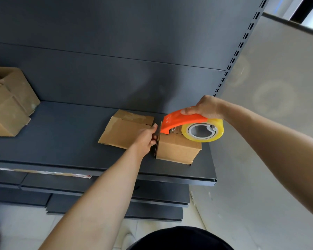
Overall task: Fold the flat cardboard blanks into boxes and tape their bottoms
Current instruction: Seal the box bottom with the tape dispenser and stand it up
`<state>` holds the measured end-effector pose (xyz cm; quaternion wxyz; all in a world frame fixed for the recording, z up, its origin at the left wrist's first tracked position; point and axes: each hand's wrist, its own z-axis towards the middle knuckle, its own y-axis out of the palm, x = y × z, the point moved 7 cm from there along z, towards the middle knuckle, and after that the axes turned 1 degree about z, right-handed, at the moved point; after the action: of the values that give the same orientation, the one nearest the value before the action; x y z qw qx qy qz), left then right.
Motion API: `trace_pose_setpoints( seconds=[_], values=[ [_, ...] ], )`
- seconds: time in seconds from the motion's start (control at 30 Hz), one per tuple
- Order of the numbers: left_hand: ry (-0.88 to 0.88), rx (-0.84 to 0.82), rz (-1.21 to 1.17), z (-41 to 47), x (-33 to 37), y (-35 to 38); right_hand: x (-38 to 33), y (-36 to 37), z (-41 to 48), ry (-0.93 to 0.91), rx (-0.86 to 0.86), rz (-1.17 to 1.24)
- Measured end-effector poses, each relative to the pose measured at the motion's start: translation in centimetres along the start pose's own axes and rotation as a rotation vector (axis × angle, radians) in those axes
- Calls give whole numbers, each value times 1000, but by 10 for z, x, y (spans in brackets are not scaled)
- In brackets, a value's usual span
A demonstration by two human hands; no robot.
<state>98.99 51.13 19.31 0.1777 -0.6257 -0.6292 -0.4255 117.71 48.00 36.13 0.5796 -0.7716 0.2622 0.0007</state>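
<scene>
A small cardboard box point(177, 149) stands on the right part of a dark grey metal shelf point(61, 134), between the two hands. The left hand point(146, 139) is at its left side, thumb and curled fingers pinching the box's upper left edge; that forearm reaches in straight from the near left. The right hand point(207, 107) comes from the right, palm down, gripping the top of an orange tape dispenser point(179, 120) whose front end touches the box's top at the left edge. The roll of clear tape point(202, 132) hangs over the top's right part, hiding it. Flat cardboard blanks point(124, 131) lie just left of the box, partly behind the left hand. Well apart at far left sit folded boxes point(9, 103), cut off by the frame edge.
</scene>
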Motion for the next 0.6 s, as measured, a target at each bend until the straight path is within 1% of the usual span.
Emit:
trace_pose_setpoints(
  seconds=[0.1, 0.23, 0.4, 0.5, 0.53, 0.6],
  values=[
    [-37, -45, 105, -3, 1, 1, 1, 2, 0, 10, 4, 20],
    [-138, -59, 282, -5, -2, -4, 3, 4, -1, 14, 20, 60],
    [-153, 1, 479, -11, 10, -9, 2, 3, -3, 20, 28, 72],
    [-163, 10, 679, -19, 9, -14, 1, 3, -4, 19, 27, 74],
    [-150, 18, 739, -19, 5, -17, 1, 3, -5, 21, 30, 71],
    [-24, 61, 781, -18, 6, -17, 1, 1, -5, 24, 39, 74]
  ],
)
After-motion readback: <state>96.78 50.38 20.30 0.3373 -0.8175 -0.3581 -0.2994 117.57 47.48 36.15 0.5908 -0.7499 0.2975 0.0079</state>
